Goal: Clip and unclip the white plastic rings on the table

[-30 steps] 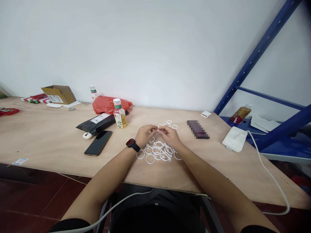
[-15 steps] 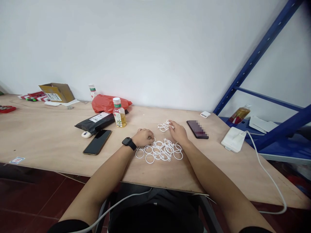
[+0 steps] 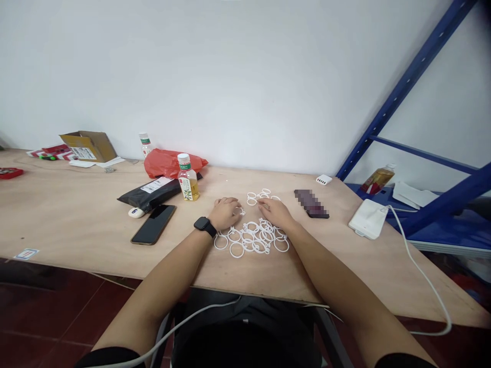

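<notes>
Several white plastic curtain rings with small eyelets lie in a loose pile (image 3: pixel 253 237) in front of me. Beyond it is a smaller group of the same rings (image 3: pixel 251 201). My left hand (image 3: pixel 225 212), with a black watch on its wrist, has its fingers closed on one white curtain ring (image 3: pixel 241 211), held just above the table. My right hand (image 3: pixel 274 211) is between the two groups, its fingers stretched out to the left beside the smaller group. I see no ring in it, though its palm side is hidden.
On the wooden table (image 3: pixel 95 214), a phone (image 3: pixel 153 225), black parcel (image 3: pixel 153 193), drink bottle (image 3: pixel 187 179) and red bag (image 3: pixel 164 162) stand to the left. Another phone (image 3: pixel 311 203) and a white cabled box (image 3: pixel 368 219) are at right, near a blue metal frame (image 3: pixel 402 97).
My left hand has lifted away from the pile, bringing a ring up and forward. My right hand has shifted left and slightly nearer to me; the far group now lies more spread.
</notes>
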Tool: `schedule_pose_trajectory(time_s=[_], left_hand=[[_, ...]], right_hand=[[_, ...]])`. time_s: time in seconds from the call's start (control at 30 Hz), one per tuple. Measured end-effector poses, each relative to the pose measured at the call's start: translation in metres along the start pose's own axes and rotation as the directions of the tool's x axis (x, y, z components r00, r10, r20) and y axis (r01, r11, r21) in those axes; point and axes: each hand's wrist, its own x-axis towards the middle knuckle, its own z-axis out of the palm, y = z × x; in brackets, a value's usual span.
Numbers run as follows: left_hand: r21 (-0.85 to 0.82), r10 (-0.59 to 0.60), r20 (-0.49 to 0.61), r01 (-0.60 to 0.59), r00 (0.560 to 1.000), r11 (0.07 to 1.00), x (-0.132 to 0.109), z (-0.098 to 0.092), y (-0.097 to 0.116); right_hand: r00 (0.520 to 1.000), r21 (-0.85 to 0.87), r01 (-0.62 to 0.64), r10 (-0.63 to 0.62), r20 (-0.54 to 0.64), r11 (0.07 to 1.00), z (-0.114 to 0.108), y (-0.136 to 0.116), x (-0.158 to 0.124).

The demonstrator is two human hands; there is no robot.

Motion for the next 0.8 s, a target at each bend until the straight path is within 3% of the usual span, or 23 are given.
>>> schedule_pose_trajectory(time_s=[0.1, 0.23, 0.43, 0.57, 0.8], left_hand=[[-0.039, 0.056, 0.030, -0.055, 0.998, 0.998, 0.002, 0.001, 0.003], [-0.008, 0.031, 0.049, -0.031, 0.998, 0.999, 0.002, 0.000, 0.007], [-0.158, 0.007, -0.144, -0.030, 0.990, 0.987, 0.000, -0.003, 0.016], [-0.176, 0.001, -0.179, -0.033, 0.984, 0.984, -0.001, -0.004, 0.025], [-0.237, 0.195, -0.266, -0.261, 0.944, 0.936, -0.001, -0.005, 0.023]], right_hand=[[1.000, 0.070, 0.019, -0.018, -0.011, 0.997, 0.000, -0.007, -0.002], [0.997, 0.102, 0.073, -0.076, 0.033, 0.992, 0.004, -0.019, -0.004], [0.991, 0.264, 0.125, -0.105, -0.089, 0.956, 0.007, -0.038, -0.006], [0.982, 0.395, 0.111, -0.038, -0.187, 0.912, 0.007, -0.048, -0.009], [0.964, 0.484, 0.102, 0.033, -0.263, 0.869, 0.007, -0.049, -0.009]])
